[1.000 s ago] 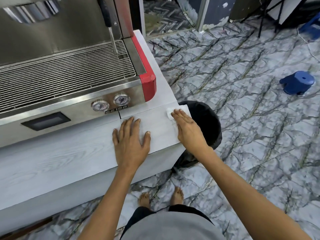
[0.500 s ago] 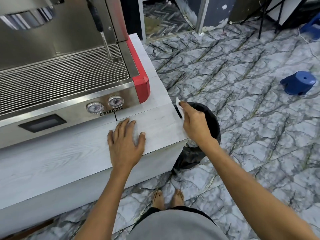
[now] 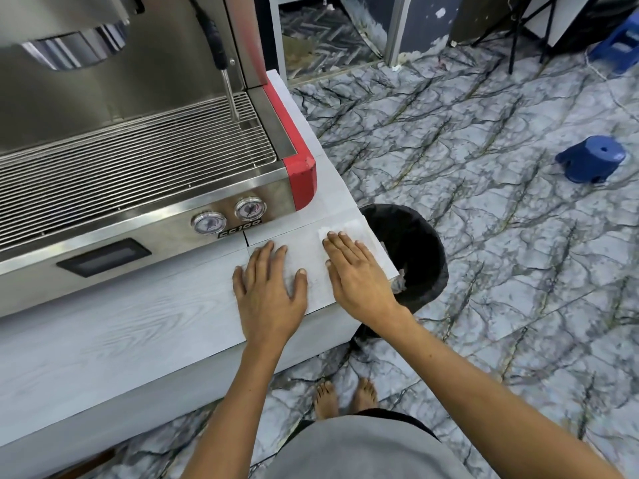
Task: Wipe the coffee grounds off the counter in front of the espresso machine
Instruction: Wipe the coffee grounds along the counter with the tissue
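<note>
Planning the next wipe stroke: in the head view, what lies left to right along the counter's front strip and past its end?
Left hand flat on the counter → right hand pressing the white tissue → black bin off the counter's end → blue stool on the floor.

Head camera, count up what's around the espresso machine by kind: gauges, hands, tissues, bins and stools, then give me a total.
Pressure gauges: 2, left one, right one
Hands: 2, left hand, right hand
White tissue: 1
Black bin: 1
Blue stools: 2, near one, far one
Total: 8
</note>
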Motion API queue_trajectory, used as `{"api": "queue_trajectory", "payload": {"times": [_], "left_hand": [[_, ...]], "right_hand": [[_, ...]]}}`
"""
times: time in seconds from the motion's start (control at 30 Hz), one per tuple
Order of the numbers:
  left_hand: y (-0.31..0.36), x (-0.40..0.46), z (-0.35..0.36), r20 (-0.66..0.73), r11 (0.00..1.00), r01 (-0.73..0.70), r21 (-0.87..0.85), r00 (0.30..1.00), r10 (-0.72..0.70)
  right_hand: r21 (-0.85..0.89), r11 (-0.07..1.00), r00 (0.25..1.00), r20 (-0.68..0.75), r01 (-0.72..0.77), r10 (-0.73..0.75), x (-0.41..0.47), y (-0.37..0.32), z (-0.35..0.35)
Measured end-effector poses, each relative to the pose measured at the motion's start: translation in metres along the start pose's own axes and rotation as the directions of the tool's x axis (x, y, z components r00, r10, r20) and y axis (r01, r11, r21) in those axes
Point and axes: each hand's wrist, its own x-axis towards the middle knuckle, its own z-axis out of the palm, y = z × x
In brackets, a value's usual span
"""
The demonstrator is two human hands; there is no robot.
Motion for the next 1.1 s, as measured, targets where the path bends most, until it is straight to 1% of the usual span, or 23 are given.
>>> {"api": "queue_trajectory", "payload": {"times": [0.2,0.27,0.33,0.43,0.5,0.53,0.57,0.6,0.63,0.7,0.77,0.83,0.9,0.97,1.03,1.1], "left_hand": [[-0.002,0.0,0.001,0.007,1.0,-0.015,0.013,1.0,0.015],[-0.003,0.0,0.001,0.015,1.0,-0.016,0.007,1.0,0.016],[-0.003,0.0,0.001,0.013,1.0,-0.02,0.008,1.0,0.02],[-0.003,0.0,0.001,0.012,1.0,-0.022,0.004,1.0,0.022],[-0.003,0.0,0.001,0.018,1.0,-0.02,-0.003,1.0,0.02],[-0.003,0.0,0.001,0.019,1.0,-0.019,-0.005,1.0,0.019],[-0.003,-0.001,0.001,0.019,1.0,-0.019,-0.004,1.0,0.019],[-0.003,-0.001,0.001,0.017,1.0,-0.018,-0.002,1.0,0.018],[-0.004,-0.001,0.0,0.013,1.0,-0.018,0.0,1.0,0.018],[-0.004,-0.001,0.001,0.01,1.0,-0.019,-0.002,1.0,0.019],[-0.003,-0.001,0.001,0.008,1.0,-0.021,-0.007,1.0,0.021],[-0.003,-0.001,0.001,0.01,1.0,-0.021,-0.006,1.0,0.021],[-0.003,0.0,0.001,0.012,1.0,-0.023,0.0,1.0,0.023],[-0.004,0.0,0.001,0.014,1.0,-0.024,0.003,1.0,0.024],[-0.003,0.0,0.001,0.014,1.0,-0.022,0.005,1.0,0.022],[-0.004,0.0,0.001,0.017,1.0,-0.02,0.009,1.0,0.02]], "right_hand": [[-0.046,0.999,1.0,-0.005,-0.001,0.001,0.005,0.024,-0.007],[-0.013,1.0,1.0,-0.006,-0.019,0.019,0.005,0.034,-0.009],[0.054,0.997,0.997,-0.052,-0.049,0.052,0.008,0.042,-0.013],[0.162,0.978,0.983,-0.101,-0.135,0.153,0.014,0.05,-0.025],[0.257,0.928,0.949,-0.088,-0.271,0.302,0.017,0.05,-0.039],[0.296,0.901,0.93,-0.091,-0.317,0.357,0.017,0.052,-0.044],[0.321,0.889,0.918,-0.117,-0.327,0.38,0.017,0.05,-0.048],[0.332,0.892,0.916,-0.154,-0.306,0.371,0.018,0.045,-0.051],[0.34,0.905,0.925,-0.188,-0.254,0.33,0.018,0.036,-0.053],[0.329,0.94,0.963,-0.209,-0.093,0.168,0.014,0.017,-0.047],[0.291,0.956,0.988,-0.154,0.037,0.009,0.007,0.004,-0.031],[0.234,0.966,0.992,-0.087,0.106,-0.088,-0.001,-0.005,-0.017],[0.145,0.983,0.992,-0.059,0.116,-0.108,-0.006,-0.008,-0.006],[0.054,0.996,0.996,-0.061,0.071,-0.068,-0.009,-0.009,-0.002],[0.006,1.0,0.998,-0.062,0.014,-0.013,-0.009,-0.008,0.002],[-0.035,0.999,0.998,-0.062,-0.007,0.005,-0.01,-0.008,0.006]]}}
